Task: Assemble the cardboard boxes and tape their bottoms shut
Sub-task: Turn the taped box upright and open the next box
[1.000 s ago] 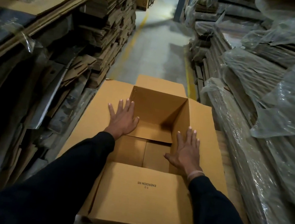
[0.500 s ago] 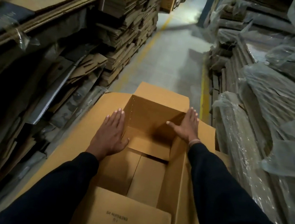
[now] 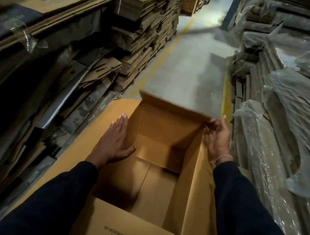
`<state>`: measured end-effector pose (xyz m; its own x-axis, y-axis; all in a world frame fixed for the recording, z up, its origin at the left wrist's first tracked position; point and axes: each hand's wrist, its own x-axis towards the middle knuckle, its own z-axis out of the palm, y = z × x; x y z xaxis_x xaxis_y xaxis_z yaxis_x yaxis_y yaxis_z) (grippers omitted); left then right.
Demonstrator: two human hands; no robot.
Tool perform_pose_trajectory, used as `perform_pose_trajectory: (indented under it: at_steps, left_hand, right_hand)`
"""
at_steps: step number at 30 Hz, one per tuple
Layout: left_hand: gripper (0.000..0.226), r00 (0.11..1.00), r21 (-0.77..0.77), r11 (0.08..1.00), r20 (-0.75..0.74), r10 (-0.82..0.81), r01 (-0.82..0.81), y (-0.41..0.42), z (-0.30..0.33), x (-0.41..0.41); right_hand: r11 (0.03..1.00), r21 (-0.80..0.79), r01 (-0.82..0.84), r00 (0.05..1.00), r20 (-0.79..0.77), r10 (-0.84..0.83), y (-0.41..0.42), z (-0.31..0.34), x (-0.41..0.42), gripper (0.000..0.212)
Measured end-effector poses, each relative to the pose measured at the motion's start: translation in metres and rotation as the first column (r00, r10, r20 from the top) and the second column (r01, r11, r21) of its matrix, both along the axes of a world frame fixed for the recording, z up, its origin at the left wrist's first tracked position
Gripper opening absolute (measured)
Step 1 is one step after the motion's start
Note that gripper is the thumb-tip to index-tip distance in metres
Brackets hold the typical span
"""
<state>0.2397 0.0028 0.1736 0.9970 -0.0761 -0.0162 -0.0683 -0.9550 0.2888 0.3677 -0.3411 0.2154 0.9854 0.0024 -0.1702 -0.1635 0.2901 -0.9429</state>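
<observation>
We are looking down into an open tan corrugated cardboard box [image 3: 153, 177] that sits low in the near middle of a narrow aisle, its smooth rectangular flaps spread outward. Our left hand [image 3: 113, 143] lies flat, fingers straight and together, pressing on the broad left flap [image 3: 96, 135] just beside the box's inner wall. Our right hand [image 3: 217, 138] curls round the far right corner of the box, fingers pinching the edge where the blurred far flap [image 3: 172, 104] meets the upright right side panel [image 3: 197, 193]. The near flap [image 3: 124, 230] carries small dark printed lettering. To the left rise ragged stacks of flattened brown cardboard sheets [image 3: 147, 26]; to the right, cardboard bundles wrapped in crinkled clear plastic film [image 3: 299, 117]. A grey concrete floor [image 3: 189, 62] with yellow painted lines runs away beyond.
</observation>
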Motion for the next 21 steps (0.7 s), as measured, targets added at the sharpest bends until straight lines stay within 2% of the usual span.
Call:
perform_pose_trajectory:
  at_steps: [2,4,5,6,8,9,10,11,14,17,21]
  left_hand:
    - [0.118,1.0,0.009,1.0,0.01,-0.004,0.004,0.0,-0.002,0.0]
    - [0.116,1.0,0.068,0.998,0.019,-0.014,0.012,-0.002,-0.003,0.0]
    - [0.114,1.0,0.108,0.994,0.022,-0.017,0.014,-0.003,-0.003,0.001]
    - [0.112,0.999,0.15,0.989,0.028,-0.021,0.016,-0.004,-0.003,0.0]
    - [0.107,0.997,0.229,0.973,0.057,-0.042,0.028,-0.005,-0.004,0.0]
    - [0.105,0.996,0.263,0.964,0.069,-0.054,0.034,-0.005,-0.005,-0.001]
    - [0.104,0.995,0.293,0.955,0.072,-0.064,0.04,-0.006,-0.004,-0.001]
    - [0.102,0.995,0.321,0.946,0.064,-0.071,0.047,-0.006,-0.004,-0.002]
    - [0.1,0.996,0.352,0.933,0.007,-0.084,0.076,-0.003,0.001,-0.002]
    - [0.099,0.994,0.288,0.952,-0.038,-0.098,0.105,0.004,0.008,-0.004]
    - [0.092,0.994,0.212,0.972,-0.074,-0.085,0.099,0.02,0.015,-0.019]
  right_hand:
    - [0.977,-0.191,-0.092,0.995,0.009,0.096,-0.002,-0.002,-0.014,0.04]
    - [0.897,-0.419,-0.142,0.982,0.053,0.18,-0.004,-0.006,-0.023,0.021]
    - [0.815,-0.56,-0.149,0.967,0.09,0.238,-0.005,-0.009,-0.026,0.029]
    - [0.688,-0.71,-0.149,0.939,0.116,0.323,-0.003,-0.013,-0.028,0.042]
    - [0.262,-0.961,-0.091,0.885,0.043,0.464,0.005,-0.02,-0.031,0.06]
    - [0.035,-0.998,-0.05,0.869,-0.026,0.494,0.009,-0.025,-0.03,0.064]
    - [-0.13,-0.991,-0.025,0.867,-0.086,0.49,0.014,-0.027,-0.032,0.067]
    - [-0.212,-0.977,-0.022,0.872,-0.122,0.474,0.018,-0.027,-0.034,0.069]
    - [-0.226,-0.972,-0.063,0.893,-0.156,0.422,0.027,-0.025,-0.042,0.066]
    - [-0.208,-0.972,-0.112,0.912,-0.184,0.367,0.039,-0.022,-0.058,0.066]
    - [-0.244,-0.959,-0.146,0.923,-0.22,0.314,0.052,-0.025,-0.084,0.071]
